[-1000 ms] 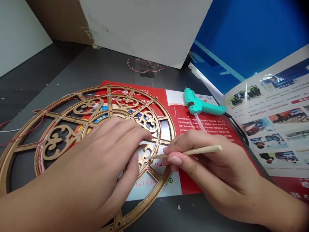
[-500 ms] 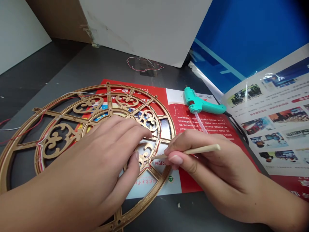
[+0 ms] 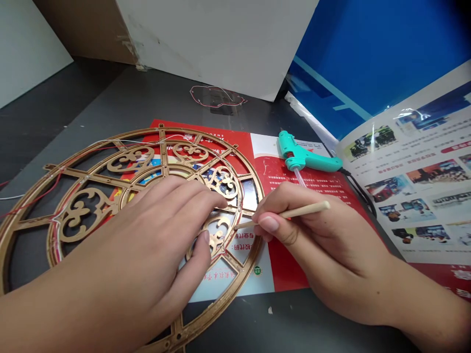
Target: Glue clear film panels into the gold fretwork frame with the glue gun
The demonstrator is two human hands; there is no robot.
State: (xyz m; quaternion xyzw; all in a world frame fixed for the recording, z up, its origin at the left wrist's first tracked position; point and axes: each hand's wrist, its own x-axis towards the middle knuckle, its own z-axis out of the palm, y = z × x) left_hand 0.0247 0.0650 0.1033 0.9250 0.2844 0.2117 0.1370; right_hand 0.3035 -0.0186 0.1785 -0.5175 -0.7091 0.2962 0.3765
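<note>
A round, gold-coloured openwork frame with scroll ornaments lies in front of me. Thin red and white wires run along its inner ring. My left hand rests palm down across the frame's middle, fingers stretched over the inner ring and thumb apart beside a scroll ornament. My right hand pinches a thin wooden stick between thumb and fingers. The stick's far tip meets the inner ring just right of that ornament, where the wires run. The left palm covers the frame's centre.
Under the frame lies a red and white printed folder. A teal glue gun with a clear glue stick lies beyond my right hand. Further back is a loop of thin wire. A printed sheet stands at right; white panels rise behind.
The stick's tip has moved slightly up along the inner ring, away from me, with my right hand. My left hand stays on the frame. The view has shifted slightly.
</note>
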